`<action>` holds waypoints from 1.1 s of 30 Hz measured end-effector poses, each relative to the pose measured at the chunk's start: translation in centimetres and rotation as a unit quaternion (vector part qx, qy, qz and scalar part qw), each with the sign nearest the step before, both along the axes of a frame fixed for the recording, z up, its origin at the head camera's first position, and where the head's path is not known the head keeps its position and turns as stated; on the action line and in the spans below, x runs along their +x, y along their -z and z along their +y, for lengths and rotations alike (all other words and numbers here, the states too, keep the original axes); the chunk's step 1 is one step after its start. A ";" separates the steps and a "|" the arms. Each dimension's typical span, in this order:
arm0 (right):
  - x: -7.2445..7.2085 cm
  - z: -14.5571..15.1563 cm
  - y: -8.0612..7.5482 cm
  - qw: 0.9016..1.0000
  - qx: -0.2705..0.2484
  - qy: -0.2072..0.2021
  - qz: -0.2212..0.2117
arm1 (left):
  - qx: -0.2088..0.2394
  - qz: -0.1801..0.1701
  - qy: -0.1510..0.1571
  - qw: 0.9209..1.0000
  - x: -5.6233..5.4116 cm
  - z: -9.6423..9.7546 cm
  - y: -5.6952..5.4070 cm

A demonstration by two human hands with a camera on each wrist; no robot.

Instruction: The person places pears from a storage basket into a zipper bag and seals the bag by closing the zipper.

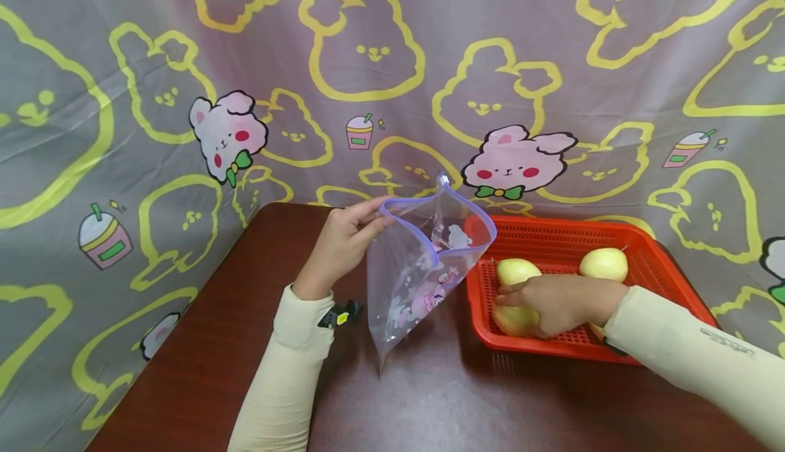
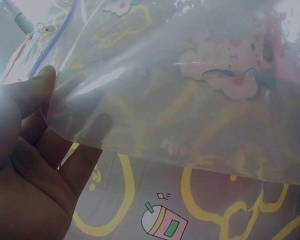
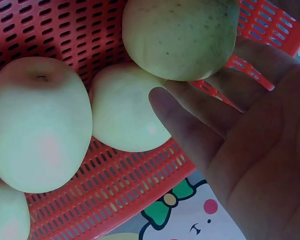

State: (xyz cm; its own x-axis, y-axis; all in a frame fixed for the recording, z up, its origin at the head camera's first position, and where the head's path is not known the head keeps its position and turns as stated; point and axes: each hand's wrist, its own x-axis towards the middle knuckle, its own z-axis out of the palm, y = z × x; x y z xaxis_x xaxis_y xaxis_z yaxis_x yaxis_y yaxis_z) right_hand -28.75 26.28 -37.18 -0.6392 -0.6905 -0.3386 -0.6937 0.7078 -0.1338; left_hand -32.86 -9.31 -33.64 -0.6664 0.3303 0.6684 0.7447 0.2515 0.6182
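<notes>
My left hand (image 1: 346,244) pinches the purple rim of a clear plastic zip bag (image 1: 398,302) between thumb and fingers. The bag hangs above the table with its mouth spread apart, a white slider at its far corner and cartoon prints on its side. In the left wrist view, the bag's clear film (image 2: 155,100) spreads beside the thumb and fingers. My right hand (image 1: 561,304) is in the red basket, its fingers curled over a pale yellow pear (image 1: 514,321). From the right wrist, this speckled pear (image 3: 180,40) partly covers the fingers.
The red plastic basket (image 1: 564,351) stands on the dark brown table (image 1: 380,411), to the right of the bag. Inside are more pears, one at the back left (image 1: 515,270) and another at the right (image 1: 604,263). A cartoon-printed cloth (image 1: 380,50) hangs behind the table.
</notes>
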 end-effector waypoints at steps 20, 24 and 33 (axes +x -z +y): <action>-0.4 -0.6 0.7 0.998 0.052 -0.015 0.027 | 0.000 0.000 0.008 1.000 -0.2 0.2 0.1; -0.8 -0.8 0.9 0.998 0.058 -0.018 0.035 | -0.007 0.005 -0.001 1.000 -0.3 0.2 0.0; -1.1 -1.3 1.8 0.998 0.045 -0.012 0.036 | -0.032 0.012 -0.019 0.999 0.1 0.2 0.1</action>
